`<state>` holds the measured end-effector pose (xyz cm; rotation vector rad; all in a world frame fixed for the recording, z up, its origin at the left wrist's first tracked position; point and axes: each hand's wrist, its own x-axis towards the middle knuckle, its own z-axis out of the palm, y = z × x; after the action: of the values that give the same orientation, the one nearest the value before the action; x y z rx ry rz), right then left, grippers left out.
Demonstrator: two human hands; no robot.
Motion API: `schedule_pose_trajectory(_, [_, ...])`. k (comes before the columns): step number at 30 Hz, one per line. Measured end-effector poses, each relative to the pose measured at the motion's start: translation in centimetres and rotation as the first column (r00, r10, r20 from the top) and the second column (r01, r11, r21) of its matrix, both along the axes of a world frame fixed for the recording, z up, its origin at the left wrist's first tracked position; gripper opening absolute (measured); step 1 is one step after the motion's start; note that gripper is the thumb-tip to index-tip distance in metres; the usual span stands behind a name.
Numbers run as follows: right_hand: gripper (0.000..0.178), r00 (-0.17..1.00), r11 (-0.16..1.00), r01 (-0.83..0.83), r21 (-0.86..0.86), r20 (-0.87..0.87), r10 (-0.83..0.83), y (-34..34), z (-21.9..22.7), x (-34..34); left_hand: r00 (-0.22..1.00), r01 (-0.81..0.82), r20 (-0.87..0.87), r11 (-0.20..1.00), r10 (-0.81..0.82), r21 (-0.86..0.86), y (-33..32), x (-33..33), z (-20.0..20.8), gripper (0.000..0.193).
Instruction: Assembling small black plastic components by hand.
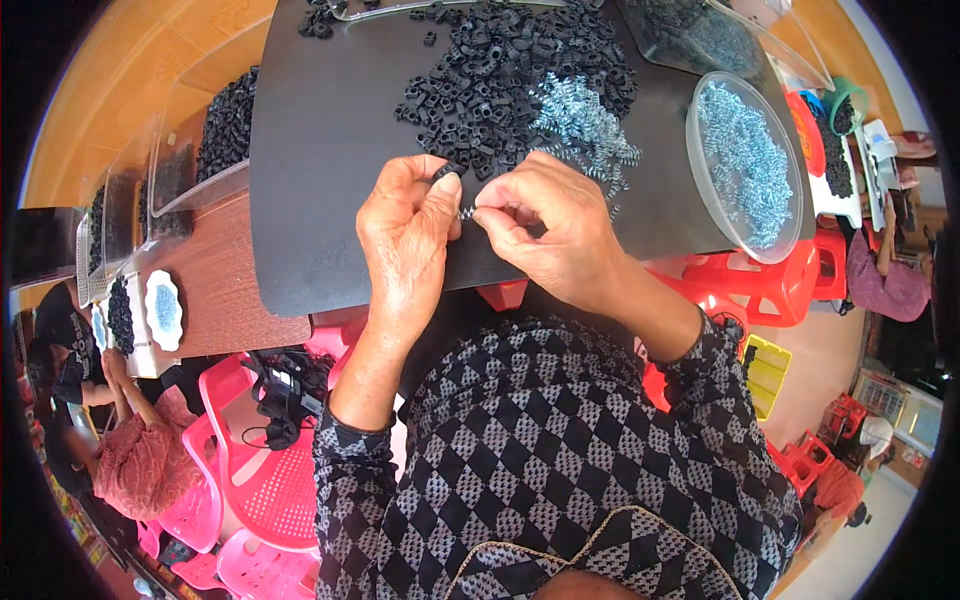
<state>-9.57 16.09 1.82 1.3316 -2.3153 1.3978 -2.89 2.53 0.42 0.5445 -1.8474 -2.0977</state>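
Observation:
My left hand pinches a small black plastic part between thumb and fingers, just above the dark table mat. Close beside it, my right hand is closed on a small metal spring, whose coils show between the two hands. The spring's end points toward the black part; whether it touches is hidden by my fingers. Beyond my hands lies a heap of black plastic parts, with a loose pile of silvery springs at its right side.
A round clear tub of springs stands at the right edge. Clear bins of black parts are on the left. Red stools and pink chairs surround the table. Other people sit at both sides, one in a red patterned top.

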Motion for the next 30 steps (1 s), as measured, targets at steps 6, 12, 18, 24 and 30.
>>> schedule_pose_trajectory(6, [0.019,0.998,1.000,-0.019,-0.013,-0.066,0.018,-0.2,-0.5,-0.2,0.999,-0.043,-0.020,0.998,0.043,-0.037,0.0,-0.3,0.1,0.013])
schedule_pose_trajectory(12, [0.022,0.989,0.997,-0.078,-0.002,-0.128,0.077,-0.1,0.1,-0.1,0.996,-0.013,0.088,1.000,0.014,-0.009,-0.5,-0.4,0.5,0.013])
schedule_pose_trajectory(18, [0.024,0.938,0.977,0.046,0.208,-0.344,0.029,0.8,-0.4,-1.5,0.997,-0.073,-0.012,0.997,0.073,0.009,-1.2,0.1,0.2,0.012])
schedule_pose_trajectory(24, [0.022,0.885,0.960,0.135,0.244,-0.465,-0.007,0.7,-0.8,-1.7,0.993,-0.111,-0.049,0.992,0.108,-0.059,-0.6,0.3,-0.2,0.014])
schedule_pose_trajectory(30, [0.020,0.953,0.994,0.088,0.072,-0.295,-0.063,0.4,0.3,-0.8,0.988,-0.124,-0.093,0.992,0.123,-0.010,-0.2,0.5,-0.7,0.017])
